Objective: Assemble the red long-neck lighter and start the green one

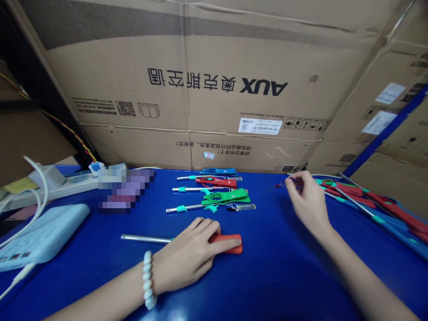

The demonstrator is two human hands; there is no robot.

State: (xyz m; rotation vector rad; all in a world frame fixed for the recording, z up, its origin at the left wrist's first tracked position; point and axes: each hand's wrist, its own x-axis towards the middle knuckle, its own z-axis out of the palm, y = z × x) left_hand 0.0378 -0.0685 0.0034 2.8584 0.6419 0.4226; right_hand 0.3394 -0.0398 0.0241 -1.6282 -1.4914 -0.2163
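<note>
Left hand (pixel 190 256) curls over a red lighter (pixel 232 245) (tube pointing left). Right hand (pixel 309 203) pinches a thin part (pixel 279 186); bare blue table (pixel 267 267) lies between them.

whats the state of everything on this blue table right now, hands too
left hand: fingers curled over the red handle, holding it down
red-handled lighter with metal tube: lying flat, tube pointing left
right hand: fingertips pinching a small thin piece
small thin piece: held just above the table
row of blue, red and green lighters: lying side by side, untouched
pile of red and teal lighters: heaped loose at right
</note>
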